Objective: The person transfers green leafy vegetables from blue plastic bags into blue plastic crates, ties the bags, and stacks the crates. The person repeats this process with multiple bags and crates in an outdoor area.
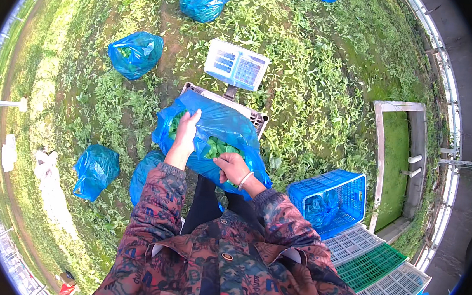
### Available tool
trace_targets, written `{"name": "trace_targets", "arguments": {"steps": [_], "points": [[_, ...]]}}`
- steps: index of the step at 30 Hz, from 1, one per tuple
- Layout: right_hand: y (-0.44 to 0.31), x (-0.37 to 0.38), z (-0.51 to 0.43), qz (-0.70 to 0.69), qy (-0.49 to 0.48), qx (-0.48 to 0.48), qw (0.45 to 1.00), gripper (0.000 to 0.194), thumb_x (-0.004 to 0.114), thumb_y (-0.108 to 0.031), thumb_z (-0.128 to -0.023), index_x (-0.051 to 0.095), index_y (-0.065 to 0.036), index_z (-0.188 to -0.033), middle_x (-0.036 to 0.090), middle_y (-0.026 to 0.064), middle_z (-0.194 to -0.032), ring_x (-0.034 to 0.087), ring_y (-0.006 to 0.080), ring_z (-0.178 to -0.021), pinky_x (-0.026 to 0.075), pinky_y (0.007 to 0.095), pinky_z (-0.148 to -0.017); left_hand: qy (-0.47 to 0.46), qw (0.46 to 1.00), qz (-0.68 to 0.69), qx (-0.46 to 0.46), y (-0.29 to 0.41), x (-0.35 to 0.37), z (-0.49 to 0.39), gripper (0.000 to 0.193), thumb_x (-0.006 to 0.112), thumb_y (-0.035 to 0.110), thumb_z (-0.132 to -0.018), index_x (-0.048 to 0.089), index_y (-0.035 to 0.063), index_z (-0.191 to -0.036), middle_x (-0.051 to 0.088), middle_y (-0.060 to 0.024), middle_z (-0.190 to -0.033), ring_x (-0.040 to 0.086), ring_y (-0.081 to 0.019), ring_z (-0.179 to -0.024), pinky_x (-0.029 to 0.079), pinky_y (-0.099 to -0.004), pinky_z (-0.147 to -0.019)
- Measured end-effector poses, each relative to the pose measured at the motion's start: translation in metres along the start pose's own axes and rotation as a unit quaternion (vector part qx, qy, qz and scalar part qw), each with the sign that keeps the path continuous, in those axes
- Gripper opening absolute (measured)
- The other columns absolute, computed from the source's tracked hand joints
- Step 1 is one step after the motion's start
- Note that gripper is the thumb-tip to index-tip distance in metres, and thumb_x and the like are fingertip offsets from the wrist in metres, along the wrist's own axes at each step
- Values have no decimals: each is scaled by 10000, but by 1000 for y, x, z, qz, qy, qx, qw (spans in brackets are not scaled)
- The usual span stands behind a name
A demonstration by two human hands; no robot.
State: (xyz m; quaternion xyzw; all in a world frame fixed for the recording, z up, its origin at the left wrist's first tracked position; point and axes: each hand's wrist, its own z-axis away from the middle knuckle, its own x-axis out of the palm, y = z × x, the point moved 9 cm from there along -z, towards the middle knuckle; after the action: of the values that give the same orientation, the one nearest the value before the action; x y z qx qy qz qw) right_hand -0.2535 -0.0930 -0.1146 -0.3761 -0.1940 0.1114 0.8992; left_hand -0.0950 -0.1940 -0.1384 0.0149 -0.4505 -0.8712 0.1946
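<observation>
A blue plastic bag (pixel 230 113) filled with green leafy vegetables (pixel 222 147) rests on a crate-topped scale in front of me. My left hand (pixel 186 131) is at the left side of the bag's opening, its thumb up and the plastic gripped; its other fingers are partly hidden. At the near edge of the opening, my right hand (pixel 233 167) has its fingers curled on the plastic, close to the leaves. Beyond the bag stands the scale's display and keypad (pixel 237 65). Part of the pale plastic crate (pixel 259 122) shows from under the bag.
More filled blue bags lie on the leafy ground, one at left (pixel 97 171), one farther out (pixel 136 54). On the right are a blue crate (pixel 326 201) holding a bag, stacked white and green crates (pixel 371 267), and a concrete-rimmed basin (pixel 394 165) with green contents.
</observation>
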Motion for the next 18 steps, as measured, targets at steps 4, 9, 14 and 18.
{"name": "trace_targets", "arguments": {"steps": [4,9,14,18], "points": [[-26,-11,-20,-109,58,1,992,228,544,-204,-946,529,-47,-782,614,69,-722,599,120,-567,508,279,-434,-125,958,-258,-14,-4,20,32,292,667,316,-892,522,80,-984,547,13,-879,476,-59,-814,411,-235,-715],[-26,-36,-41,-47,120,-13,992,202,596,-204,-912,555,-61,-776,584,17,-682,512,79,-534,409,240,-435,-220,942,-248,51,-2,34,37,349,757,255,-823,479,80,-942,513,33,-829,459,-51,-769,399,-223,-665],[-49,-45,-47,140,200,-148,959,236,665,-198,-851,566,-21,-731,527,28,-620,461,106,-549,401,302,-504,-227,851,-415,228,32,46,51,551,805,304,-748,507,-17,-1084,608,-79,-891,607,-225,-876,463,-385,-752],[-71,-39,-39,220,246,-198,923,212,667,-185,-836,570,-14,-757,541,65,-632,499,141,-598,429,326,-560,-302,756,-535,225,25,53,55,416,743,319,-780,575,2,-990,617,-151,-880,616,-313,-850,478,-416,-735]]}}
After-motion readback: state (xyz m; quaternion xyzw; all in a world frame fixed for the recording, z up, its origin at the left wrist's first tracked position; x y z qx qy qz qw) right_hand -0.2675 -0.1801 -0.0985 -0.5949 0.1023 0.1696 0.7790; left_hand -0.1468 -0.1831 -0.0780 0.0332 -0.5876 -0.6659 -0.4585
